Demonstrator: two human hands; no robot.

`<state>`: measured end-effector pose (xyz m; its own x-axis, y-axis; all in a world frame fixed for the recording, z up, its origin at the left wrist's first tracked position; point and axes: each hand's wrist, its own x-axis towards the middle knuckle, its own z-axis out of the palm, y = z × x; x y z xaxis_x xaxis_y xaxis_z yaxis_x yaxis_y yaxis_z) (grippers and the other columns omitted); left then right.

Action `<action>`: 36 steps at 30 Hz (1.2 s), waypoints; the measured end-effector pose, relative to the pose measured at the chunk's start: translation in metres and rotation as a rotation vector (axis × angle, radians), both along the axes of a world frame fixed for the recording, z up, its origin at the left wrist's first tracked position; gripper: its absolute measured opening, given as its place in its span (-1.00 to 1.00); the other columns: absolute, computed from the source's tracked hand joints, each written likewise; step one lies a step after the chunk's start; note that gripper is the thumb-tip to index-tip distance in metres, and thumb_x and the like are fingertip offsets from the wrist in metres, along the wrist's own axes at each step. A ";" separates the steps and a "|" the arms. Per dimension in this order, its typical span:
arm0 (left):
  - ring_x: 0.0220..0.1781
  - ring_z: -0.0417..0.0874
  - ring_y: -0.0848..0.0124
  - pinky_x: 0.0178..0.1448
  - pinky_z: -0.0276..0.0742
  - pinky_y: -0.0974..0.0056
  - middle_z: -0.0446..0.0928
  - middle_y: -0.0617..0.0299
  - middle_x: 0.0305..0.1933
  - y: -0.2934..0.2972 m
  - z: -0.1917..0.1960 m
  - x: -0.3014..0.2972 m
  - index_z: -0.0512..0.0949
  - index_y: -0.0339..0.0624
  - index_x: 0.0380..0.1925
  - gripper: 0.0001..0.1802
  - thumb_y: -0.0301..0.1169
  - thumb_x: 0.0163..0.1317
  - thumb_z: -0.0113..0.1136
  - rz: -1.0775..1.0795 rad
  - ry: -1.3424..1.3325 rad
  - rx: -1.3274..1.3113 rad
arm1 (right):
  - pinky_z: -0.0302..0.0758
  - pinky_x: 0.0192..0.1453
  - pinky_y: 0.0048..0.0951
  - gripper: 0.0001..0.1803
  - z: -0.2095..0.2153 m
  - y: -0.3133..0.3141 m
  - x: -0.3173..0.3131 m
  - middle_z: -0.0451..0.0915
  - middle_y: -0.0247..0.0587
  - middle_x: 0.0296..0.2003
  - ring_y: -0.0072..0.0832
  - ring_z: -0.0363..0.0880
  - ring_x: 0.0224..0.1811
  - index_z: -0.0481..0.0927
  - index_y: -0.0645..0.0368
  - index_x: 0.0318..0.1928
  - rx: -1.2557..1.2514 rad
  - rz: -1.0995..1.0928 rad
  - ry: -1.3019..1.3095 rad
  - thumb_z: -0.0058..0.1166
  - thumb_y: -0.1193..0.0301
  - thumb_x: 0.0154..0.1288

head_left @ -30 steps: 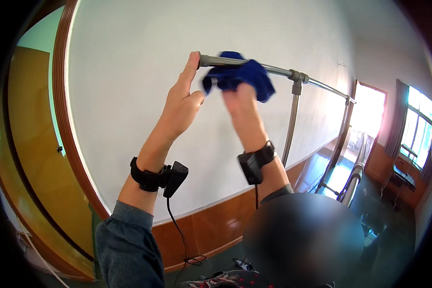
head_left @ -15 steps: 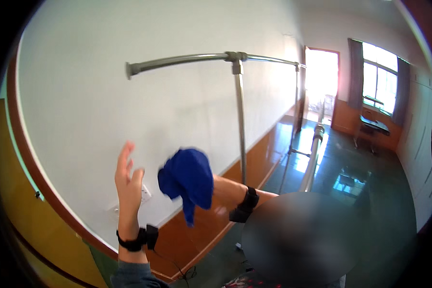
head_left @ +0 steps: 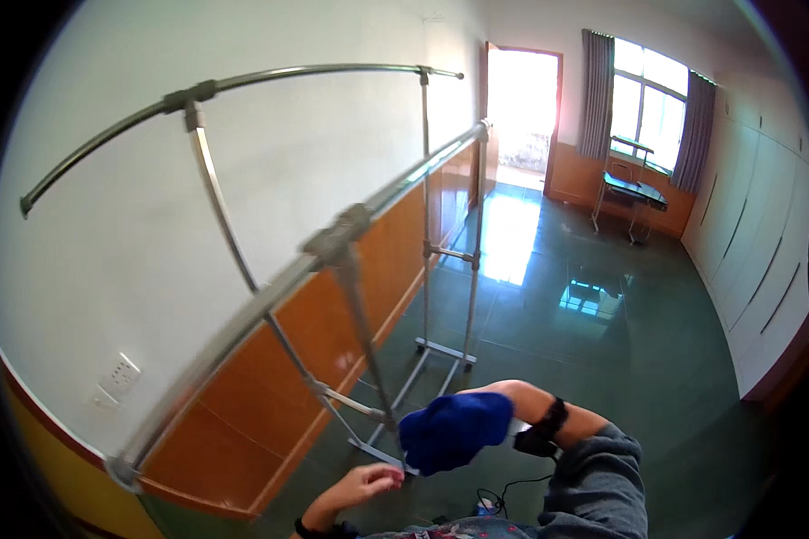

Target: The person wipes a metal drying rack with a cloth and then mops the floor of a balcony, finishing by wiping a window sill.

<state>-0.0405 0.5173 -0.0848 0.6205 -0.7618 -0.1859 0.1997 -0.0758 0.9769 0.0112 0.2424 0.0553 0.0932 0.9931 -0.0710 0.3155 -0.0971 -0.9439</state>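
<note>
A blue cloth (head_left: pixel 456 432) hangs bunched over my right hand (head_left: pixel 497 392), low in the middle of the head view. It covers the fingers, which are closed on it; only the back of the hand and the wrist show. My left hand (head_left: pixel 367 486) is just below and left of the cloth, with loosely bent fingers pointing toward its lower edge. Nothing shows in that hand, and a small gap seems to separate it from the cloth. Both wrists carry black straps.
A metal clothes rack (head_left: pixel 337 235) with two long rails stands before me along the white wall (head_left: pixel 315 144). Its base rests on the green floor (head_left: pixel 539 359). Beyond are a doorway (head_left: pixel 524 117), a window (head_left: pixel 656 103) and a small table (head_left: pixel 635 190). White cabinets (head_left: pixel 746 242) line the right side.
My view has swung right and down, so more of the rack shows. The cloth has moved down with my right hand. My left hand, earlier raised with fingers spread, is now low beside it.
</note>
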 end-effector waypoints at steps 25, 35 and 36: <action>0.03 0.49 0.09 -0.05 0.54 0.18 0.00 -0.12 0.28 -0.293 0.228 0.263 -0.14 -0.06 0.30 -0.17 -0.30 0.14 0.13 0.980 -0.882 -0.787 | 0.49 -0.45 -0.46 -0.82 0.110 -0.315 0.219 0.57 -0.30 -0.58 -0.45 0.57 -0.57 0.58 0.13 -0.43 0.067 -1.061 -0.899 0.04 0.30 0.18; -0.32 0.60 0.23 -0.33 0.54 0.30 0.30 -0.09 0.11 -0.272 0.257 0.314 0.19 -0.25 0.10 -0.49 -0.08 0.33 -0.23 1.046 -0.919 -0.741 | 0.38 -0.54 -0.50 -0.74 0.119 -0.213 0.460 0.39 -0.36 -0.74 -0.52 0.46 -0.65 0.46 0.17 -0.59 0.375 -0.666 -1.449 0.27 0.32 -0.21; -0.33 0.60 0.21 -0.34 0.54 0.29 0.30 -0.09 0.11 -0.275 0.255 0.317 0.19 -0.24 0.08 -0.50 -0.09 0.33 -0.24 1.053 -0.923 -0.745 | 0.38 -0.52 -0.47 -0.73 0.125 -0.207 0.487 0.38 -0.34 -0.75 -0.49 0.46 -0.65 0.44 0.16 -0.60 0.425 -0.751 -1.568 0.27 0.31 -0.24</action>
<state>0.2767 0.2424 0.1703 0.5911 0.3193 0.7407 -0.8066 0.2386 0.5409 0.4981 0.0352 0.1806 0.2108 0.6350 0.7432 0.8597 -0.4823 0.1682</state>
